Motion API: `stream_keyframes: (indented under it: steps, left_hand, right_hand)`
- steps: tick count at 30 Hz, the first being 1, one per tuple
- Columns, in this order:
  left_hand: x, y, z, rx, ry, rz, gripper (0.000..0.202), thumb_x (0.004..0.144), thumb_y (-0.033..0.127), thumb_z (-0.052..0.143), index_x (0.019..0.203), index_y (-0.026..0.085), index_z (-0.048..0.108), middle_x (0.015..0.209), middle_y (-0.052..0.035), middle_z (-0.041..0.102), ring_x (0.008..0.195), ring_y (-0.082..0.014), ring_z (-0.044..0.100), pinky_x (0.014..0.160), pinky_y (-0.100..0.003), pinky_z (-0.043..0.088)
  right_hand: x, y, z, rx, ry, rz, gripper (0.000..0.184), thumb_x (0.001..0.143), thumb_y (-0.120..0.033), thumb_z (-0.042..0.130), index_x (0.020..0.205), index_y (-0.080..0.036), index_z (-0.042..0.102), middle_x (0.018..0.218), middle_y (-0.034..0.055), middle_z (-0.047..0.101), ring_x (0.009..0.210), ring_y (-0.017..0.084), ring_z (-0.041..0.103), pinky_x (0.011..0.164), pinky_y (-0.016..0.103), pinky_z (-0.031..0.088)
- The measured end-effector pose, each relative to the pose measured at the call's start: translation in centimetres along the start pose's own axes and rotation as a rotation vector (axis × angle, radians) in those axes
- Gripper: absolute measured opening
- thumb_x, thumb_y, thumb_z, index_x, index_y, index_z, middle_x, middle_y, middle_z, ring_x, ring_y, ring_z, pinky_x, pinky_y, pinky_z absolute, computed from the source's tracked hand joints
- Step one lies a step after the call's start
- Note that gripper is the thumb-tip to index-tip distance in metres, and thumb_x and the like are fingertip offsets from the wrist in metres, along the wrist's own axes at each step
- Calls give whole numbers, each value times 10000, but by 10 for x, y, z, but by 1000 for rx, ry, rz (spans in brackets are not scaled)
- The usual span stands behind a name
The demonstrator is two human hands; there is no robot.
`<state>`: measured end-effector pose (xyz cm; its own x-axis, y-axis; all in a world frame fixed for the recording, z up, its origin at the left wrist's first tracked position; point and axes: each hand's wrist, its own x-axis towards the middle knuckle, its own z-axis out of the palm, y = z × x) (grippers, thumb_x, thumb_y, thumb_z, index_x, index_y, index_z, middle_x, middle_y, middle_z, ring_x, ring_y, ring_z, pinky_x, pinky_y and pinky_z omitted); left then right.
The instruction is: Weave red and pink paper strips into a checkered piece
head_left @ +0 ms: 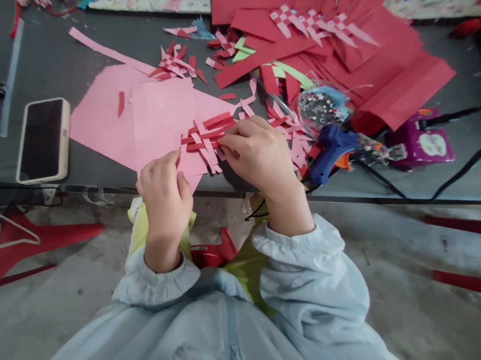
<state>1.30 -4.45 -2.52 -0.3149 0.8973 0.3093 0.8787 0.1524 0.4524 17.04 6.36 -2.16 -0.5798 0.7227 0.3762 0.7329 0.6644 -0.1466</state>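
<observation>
Red and pink paper strips (pixel 202 139) lie woven loosely together over pink paper sheets (pixel 158 109) near the table's front edge. At their right end, my right hand (pixel 259 151) is closed, thumb and fingertips pinching a red paper strip. My left hand (pixel 163 187) rests at the left side of the weave, thumb apart from the bent fingers, with nothing visible in it. Its fingertips are close to the strips; whether they touch is unclear. Loose cut strips (pixel 299 144) are heaped just beyond my right hand.
A blue glue gun (pixel 328 153) and a purple box (pixel 419 139) with black cables stand at the right. Behind are red paper sheets (pixel 404 67), finished woven fish (pixel 320 23) and a bag of beads (pixel 321 107). A phone (pixel 42 140) and glue stick (pixel 11 80) lie left.
</observation>
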Motion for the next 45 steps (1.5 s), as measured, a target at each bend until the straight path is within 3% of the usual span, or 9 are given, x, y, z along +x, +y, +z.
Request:
stream_keyframes:
  steps: [5,10,17,22,25,30,36,38,45]
  left_hand:
    - [7,0,-13,-29,61,-21,318,936,166,486,1205,169,656,1188,-107,708,1152,-271,592,1055,-435,422]
    - [33,3,-27,115,-83,-51,291,933,196,518,1172,160,680,1113,-142,701,1124,-328,586,1045,-496,418]
    - [79,6,-18,265,-304,7,327,938,205,485,1172,154,708,1109,-189,661,1137,-377,549,970,-516,456]
    - [89,0,-8,171,-365,55,315,919,170,483,1121,177,724,1120,-161,660,1160,-334,551,1053,-502,411]
    - [94,-3,-8,93,-380,42,275,901,125,456,961,161,722,1067,-138,687,1098,-293,587,1057,-468,406]
    - [94,-7,-6,-239,-344,-42,198,927,228,487,763,194,592,806,-42,649,817,-198,597,846,-368,477]
    - [88,-4,3,-662,-325,-320,50,888,199,596,866,205,551,712,30,580,672,-124,575,686,-265,469]
    - [87,-1,7,-688,-309,-374,171,822,115,654,925,202,549,698,43,588,648,-118,577,674,-258,465]
    - [88,1,17,-631,-251,-236,367,673,-11,694,969,185,602,672,70,542,620,-105,535,631,-253,431]
  right_hand:
    - [-5,1,-12,150,31,0,228,879,-227,522,868,-188,746,825,87,705,795,230,609,668,357,420]
    - [-3,1,-20,238,98,95,277,902,-250,477,918,-186,746,767,69,704,725,196,612,646,328,393]
    - [2,-8,-23,297,-201,73,206,872,-248,580,882,-167,769,840,78,723,774,199,630,628,311,350]
    - [3,-8,-19,324,-316,70,209,878,-260,595,929,-172,778,891,77,734,782,199,628,625,309,329]
    - [3,-8,-17,340,-320,62,218,886,-250,585,941,-160,776,926,84,738,831,208,645,644,312,340]
    - [2,-8,-18,336,-332,59,234,903,-263,573,958,-154,773,934,90,736,835,209,645,650,313,346]
    - [2,-8,-17,333,-328,53,242,909,-262,555,957,-160,769,919,100,740,812,206,633,645,309,346]
    - [1,-8,-15,356,-307,41,232,904,-253,555,938,-166,768,914,97,742,809,204,634,646,309,349]
    - [0,-8,-13,449,-241,37,194,887,-233,573,853,-185,758,852,70,743,773,192,622,665,311,384]
